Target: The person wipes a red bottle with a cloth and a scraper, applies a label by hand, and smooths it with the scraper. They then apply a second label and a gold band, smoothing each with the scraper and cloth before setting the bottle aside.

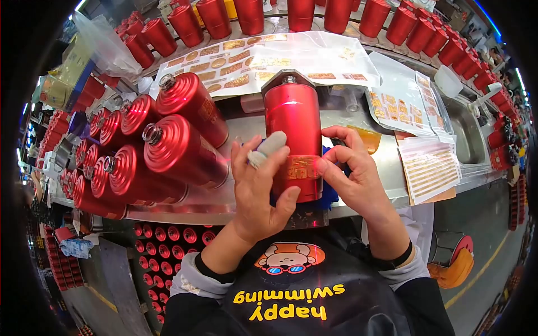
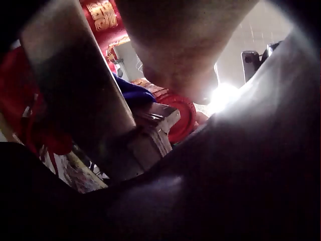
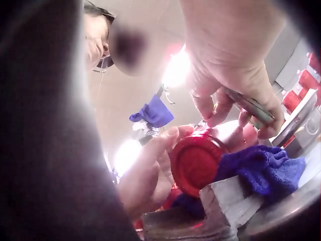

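A red bottle (image 1: 291, 123) lies with its neck away from the person and its base toward them. Across its lower part runs a clear film (image 1: 305, 159) over gold print. The left hand (image 1: 255, 190), with pale covers on two fingers, spreads beside and over the bottle's left side, its thumb near the base. At the film's right edge, the right hand (image 1: 356, 179) pinches with thumb and index finger. In the right wrist view, a flat dark-green tool (image 3: 251, 108) also lies in the right hand's fingers. The bottle's round base (image 3: 195, 163) shows above a grey support (image 3: 230, 201).
Several red bottles (image 1: 185, 151) stand at the left; more line the conveyor (image 1: 274, 25) behind. Gold sticker sheets (image 1: 224, 64) lie beyond the bottle, others (image 1: 428, 168) at right near a sink (image 1: 468, 134). A blue cloth (image 3: 266, 170) lies beside the support.
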The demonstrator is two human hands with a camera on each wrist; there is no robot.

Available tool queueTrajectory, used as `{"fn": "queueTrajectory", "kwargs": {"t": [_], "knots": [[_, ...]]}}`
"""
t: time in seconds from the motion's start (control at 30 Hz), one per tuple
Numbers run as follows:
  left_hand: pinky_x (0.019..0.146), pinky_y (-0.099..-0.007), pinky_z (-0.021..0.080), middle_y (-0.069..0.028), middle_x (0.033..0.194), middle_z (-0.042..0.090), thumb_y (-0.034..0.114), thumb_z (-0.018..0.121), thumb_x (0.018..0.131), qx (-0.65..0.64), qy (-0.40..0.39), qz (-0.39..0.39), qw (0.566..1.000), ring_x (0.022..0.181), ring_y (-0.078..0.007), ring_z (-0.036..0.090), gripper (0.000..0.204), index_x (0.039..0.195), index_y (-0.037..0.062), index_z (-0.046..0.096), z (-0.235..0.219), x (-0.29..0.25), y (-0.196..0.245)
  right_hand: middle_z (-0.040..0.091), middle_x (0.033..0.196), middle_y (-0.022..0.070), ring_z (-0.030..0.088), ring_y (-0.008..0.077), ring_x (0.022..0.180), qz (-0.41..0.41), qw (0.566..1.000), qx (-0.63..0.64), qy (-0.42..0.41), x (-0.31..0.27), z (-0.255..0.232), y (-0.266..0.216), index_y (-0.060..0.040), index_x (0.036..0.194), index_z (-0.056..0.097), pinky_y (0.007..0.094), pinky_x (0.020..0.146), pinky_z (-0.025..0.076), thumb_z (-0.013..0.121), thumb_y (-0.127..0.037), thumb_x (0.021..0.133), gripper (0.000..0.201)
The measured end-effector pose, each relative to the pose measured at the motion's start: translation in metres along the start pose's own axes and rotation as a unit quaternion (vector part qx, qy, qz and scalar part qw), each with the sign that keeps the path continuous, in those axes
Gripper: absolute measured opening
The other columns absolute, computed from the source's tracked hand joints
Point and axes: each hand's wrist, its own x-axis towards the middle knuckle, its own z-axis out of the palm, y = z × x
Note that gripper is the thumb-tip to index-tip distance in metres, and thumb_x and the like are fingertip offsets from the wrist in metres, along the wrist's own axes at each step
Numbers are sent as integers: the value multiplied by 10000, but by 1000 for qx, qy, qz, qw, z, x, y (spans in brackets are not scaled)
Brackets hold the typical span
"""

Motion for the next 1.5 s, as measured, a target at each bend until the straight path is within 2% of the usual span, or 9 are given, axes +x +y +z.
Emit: {"fn": "queueTrajectory", "kwargs": {"t": [0.03, 0.13, 0.3, 0.6, 0.77, 0.97, 1.13, 1.27, 1.5], "knots": [[1153, -578, 134, -185, 1275, 606, 306, 647, 879, -17, 17, -2, 1000, 1271, -389, 455, 491, 1289, 48, 566, 3, -5, 0, 438, 1277, 150, 612, 142, 876, -4, 1000, -1, -2, 0, 0, 1, 3, 824, 648, 236, 616, 547, 692, -119, 883, 143], [1158, -585, 160, -171, 1264, 618, 346, 633, 901, 28, -5, 58, 998, 1276, -409, 454, 510, 1284, 22, 548, -1, -10, 2, 433, 1287, 146, 615, 132, 856, -28, 999, -19, -6, 0, -1, 2, 5, 836, 653, 234, 623, 539, 692, -124, 889, 145], [1171, -585, 131, -87, 1169, 682, 295, 666, 864, 40, 22, 66, 997, 1240, -295, 496, 469, 1291, 116, 592, 10, -12, 7, 430, 1302, 141, 624, 122, 807, -15, 1000, 23, -16, 1, -2, -3, 6, 847, 657, 227, 629, 526, 692, -125, 893, 142], [1154, -591, 185, -103, 1146, 663, 279, 700, 850, -54, 29, 51, 997, 1199, -326, 504, 498, 1253, 23, 560, 5, -12, 1, 464, 1315, 159, 631, 144, 761, -34, 998, -48, 7, -4, -4, 8, -19, 876, 677, 250, 673, 510, 699, -115, 882, 99], [1159, -588, 162, -73, 1178, 653, 361, 696, 852, 60, -33, 82, 994, 1195, -299, 489, 573, 1309, 47, 552, 1, 2, 12, 519, 1339, 214, 632, 168, 851, -65, 992, -99, 52, -8, -6, 18, -45, 933, 692, 271, 720, 495, 695, -70, 867, 71], [1156, -629, 155, -6, 1068, 683, 277, 702, 794, 118, -51, 134, 983, 1139, -240, 514, 428, 1202, 168, 633, 14, 0, 19, 585, 1305, 243, 654, 174, 1013, -127, 982, -96, 101, -10, -13, 30, -41, 1104, 687, 274, 765, 518, 611, 64, 866, 271], [1168, -591, 156, -19, 1107, 683, 242, 713, 779, -6, -57, 114, 992, 1138, -246, 525, 415, 1172, 122, 652, 6, -3, 15, 632, 1241, 182, 649, 159, 1028, -91, 983, 51, 149, -13, -6, 28, -15, 1271, 573, 268, 802, 532, 554, 42, 921, 355], [1142, -586, 128, -158, 1286, 583, 451, 700, 831, 26, -25, 19, 999, 1265, -384, 414, 677, 1357, 62, 523, 5, 7, 9, 669, 1125, 122, 641, 128, 981, -21, 977, 154, 145, -16, -9, 19, 3, 1321, 507, 262, 786, 529, 537, 6, 952, 371], [1151, -582, 119, -198, 1361, 525, 616, 560, 888, 111, -88, 42, 989, 1311, -413, 365, 740, 1371, 56, 532, 1, 2, 6, 635, 958, 12, 575, 53, 859, 90, 975, 201, 44, -20, -24, 26, -19, 1118, 568, 218, 763, 486, 653, -96, 914, 233]]}}
